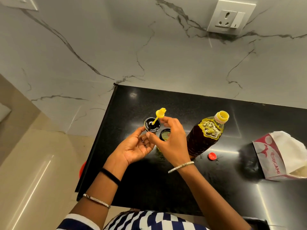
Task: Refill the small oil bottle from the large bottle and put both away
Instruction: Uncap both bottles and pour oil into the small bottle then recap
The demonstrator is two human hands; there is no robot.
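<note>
Small oil bottle (165, 134) stands open on the table (166, 188) at frame centre, behind the right hand (167, 141); it is probably glass, oily and slippery, so take it round the body. Left hand (135, 147) grips its black lid (152, 125) with the yellow pourer (160, 113); whether the right hand grips the pourer is unclear.

Out of sight

The right hand (169, 143) covers the small glass oil bottle (165, 133) except its open mouth, and its thumb hides the left hand's (134, 146) fingertips at the round black lid (152, 125). The black counter (132, 188) hides most of a round red object (83, 168). The white-and-red paper packet (280, 156) runs off the right edge
</note>
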